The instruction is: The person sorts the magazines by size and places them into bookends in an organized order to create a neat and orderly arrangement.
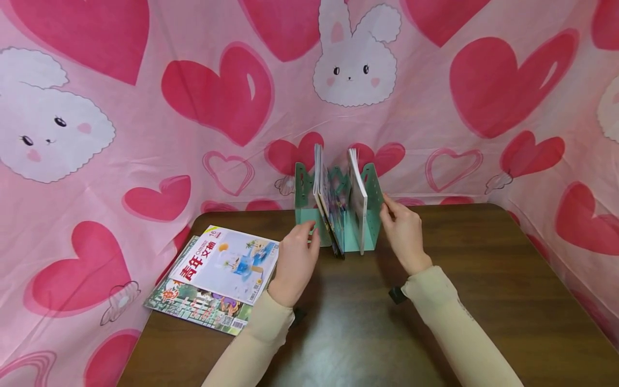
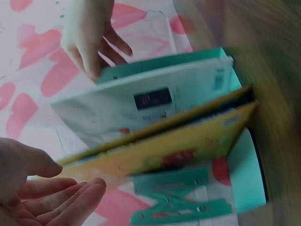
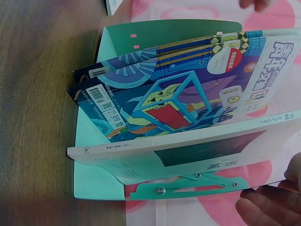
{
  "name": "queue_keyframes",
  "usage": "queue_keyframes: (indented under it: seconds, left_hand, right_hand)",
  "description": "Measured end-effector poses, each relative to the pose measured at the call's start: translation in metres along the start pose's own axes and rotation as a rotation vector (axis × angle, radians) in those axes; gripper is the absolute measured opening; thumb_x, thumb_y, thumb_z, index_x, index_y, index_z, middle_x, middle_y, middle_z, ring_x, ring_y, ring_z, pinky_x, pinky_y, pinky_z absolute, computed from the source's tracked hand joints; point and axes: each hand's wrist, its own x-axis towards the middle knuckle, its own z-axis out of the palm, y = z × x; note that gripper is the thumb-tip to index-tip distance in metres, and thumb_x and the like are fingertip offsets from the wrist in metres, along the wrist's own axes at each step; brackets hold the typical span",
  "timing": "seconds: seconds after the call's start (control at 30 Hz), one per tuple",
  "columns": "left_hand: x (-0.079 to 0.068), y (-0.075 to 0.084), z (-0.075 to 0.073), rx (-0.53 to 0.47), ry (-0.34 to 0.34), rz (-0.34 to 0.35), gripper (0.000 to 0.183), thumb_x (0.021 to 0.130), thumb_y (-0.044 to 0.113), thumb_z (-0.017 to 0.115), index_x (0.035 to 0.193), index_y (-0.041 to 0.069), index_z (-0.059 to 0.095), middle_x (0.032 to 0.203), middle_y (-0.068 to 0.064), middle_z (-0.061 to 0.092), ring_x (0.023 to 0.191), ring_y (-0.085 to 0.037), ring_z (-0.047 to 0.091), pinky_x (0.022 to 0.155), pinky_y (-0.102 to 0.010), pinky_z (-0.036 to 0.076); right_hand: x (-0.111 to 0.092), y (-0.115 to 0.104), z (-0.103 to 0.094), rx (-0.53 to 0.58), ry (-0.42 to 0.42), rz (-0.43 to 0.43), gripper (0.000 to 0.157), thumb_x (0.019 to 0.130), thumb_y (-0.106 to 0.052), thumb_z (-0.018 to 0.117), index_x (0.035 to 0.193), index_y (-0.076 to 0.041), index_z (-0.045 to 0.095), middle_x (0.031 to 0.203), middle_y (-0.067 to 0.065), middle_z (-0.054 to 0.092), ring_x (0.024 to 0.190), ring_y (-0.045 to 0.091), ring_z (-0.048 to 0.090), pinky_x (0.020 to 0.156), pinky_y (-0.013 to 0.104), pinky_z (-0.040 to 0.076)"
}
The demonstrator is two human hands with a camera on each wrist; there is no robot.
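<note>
A mint-green expandable bookend (image 1: 358, 244) stands at the table's back, holding several upright magazines in two leaning groups. The left group includes colourful magazines (image 3: 164, 89); a white magazine (image 1: 357, 199) leans at the right, near the end plate. My right hand (image 1: 403, 234) is at the right plate's outer edge, which passes between thumb and fingers in the right wrist view. In front of the left plate is my left hand (image 1: 297, 263), its fingers loosely bent with nothing between them; in the left wrist view it hovers beside a yellow-covered magazine (image 2: 155, 150).
Two magazines lie flat at the left: a white-covered one (image 1: 232, 263) overlaps a green patterned one (image 1: 193, 306). The dark wooden table (image 1: 348, 333) extends in front and to the right. A pink cloth (image 1: 290, 118) with hearts and rabbits hangs behind and at both sides.
</note>
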Motion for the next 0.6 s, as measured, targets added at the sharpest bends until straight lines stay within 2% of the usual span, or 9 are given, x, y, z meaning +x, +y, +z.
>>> queue_keyframes:
  seconds: [0.27, 0.6]
  left_hand:
    - [-0.006, -0.03, -0.016, 0.021, 0.033, -0.107, 0.018, 0.097, 0.009, 0.071, 0.109, -0.005, 0.073, 0.091, -0.017, 0.073, 0.076, -0.028, 0.072, 0.07, -0.042, 0.063]
    - [-0.021, -0.076, -0.039, 0.115, -0.005, -0.29, 0.028, 0.096, 0.014, 0.073, 0.116, -0.005, 0.071, 0.106, -0.024, 0.074, 0.095, -0.039, 0.073, 0.08, -0.057, 0.058]
  right_hand:
    - [-0.001, 0.002, -0.001, -0.006, -0.002, -0.003, 0.032, 0.1, -0.006, 0.066, 0.13, 0.002, 0.07, 0.111, 0.024, 0.075, 0.062, 0.029, 0.062, 0.052, 0.034, 0.046]
    - [0.0, 0.001, -0.001, -0.002, -0.023, 0.015, 0.034, 0.1, -0.006, 0.066, 0.133, 0.0, 0.069, 0.113, 0.024, 0.075, 0.059, 0.028, 0.058, 0.049, 0.03, 0.042]
